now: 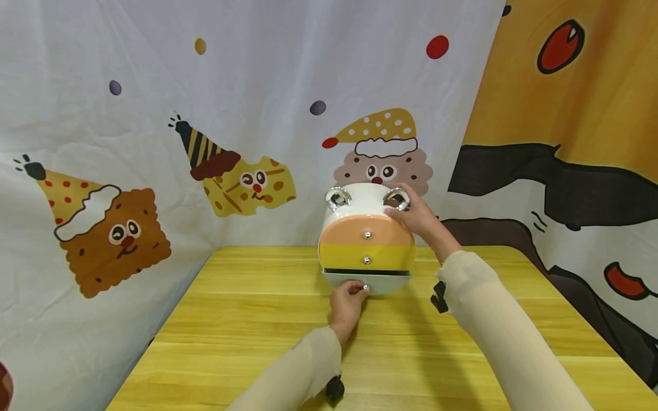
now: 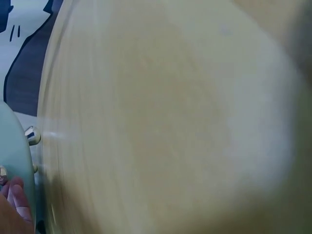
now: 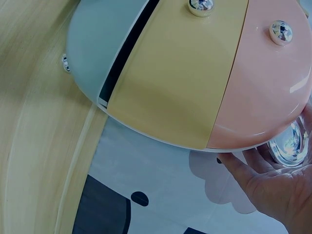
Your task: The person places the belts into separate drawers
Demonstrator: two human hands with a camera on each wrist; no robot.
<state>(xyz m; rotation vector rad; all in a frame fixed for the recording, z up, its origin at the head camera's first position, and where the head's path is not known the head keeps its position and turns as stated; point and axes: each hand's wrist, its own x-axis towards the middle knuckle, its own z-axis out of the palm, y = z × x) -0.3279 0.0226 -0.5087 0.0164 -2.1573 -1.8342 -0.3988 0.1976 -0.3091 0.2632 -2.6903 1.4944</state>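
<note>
A small rounded white drawer box [image 1: 362, 198] stands toward the back of the table, with two chrome rings on top. Its front has an orange-pink drawer [image 1: 339, 229], a yellow drawer [image 1: 339, 256] and a pale green drawer [image 1: 390, 281], each with a round chrome knob. The green bottom drawer sits slightly pulled out, leaving a dark gap above it. My left hand [image 1: 346, 305] pinches the green drawer's knob between thumb and fingers. With the thumb at the front edge, my right hand [image 1: 417, 218] grips the box's upper right side around the chrome ring [image 3: 291, 145].
The box rests on a wood-grain table [image 1: 257, 331]. Close behind it hangs a curtain [image 1: 288, 51] printed with cartoon food figures. Black straps or mounts [image 1: 335, 389] show at the sleeve cuffs.
</note>
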